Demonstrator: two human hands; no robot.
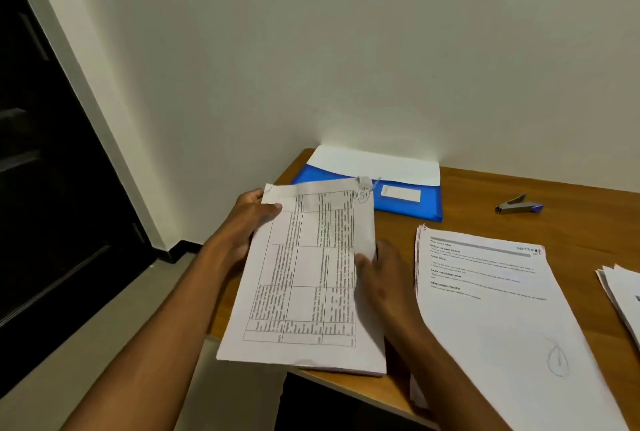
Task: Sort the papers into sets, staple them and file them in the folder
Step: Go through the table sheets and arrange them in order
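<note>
Both hands are holding one set of papers at the centre of the frame, just below the blue folder.

The left hand [247, 223] is gripping the set of papers [304, 278] at its upper left edge, thumb curled over the printed table on the top sheet and the other fingers hidden behind it; the right hand [384, 278] is pinching the right edge about midway down, thumb lying on the page. The set is tilting up off the wooden desk [571, 219], its lower edge near the desk's front edge. Above it, at the centre of the frame, the blue folder [408, 202] is lying open against the wall, its white flap raised; what it contains cannot be told. To the right a second stack of papers [502, 309] is lying flat, a third stack [623, 292] is showing at the right edge, and a stapler [517, 205] is sitting at the upper right of the desk.
</note>
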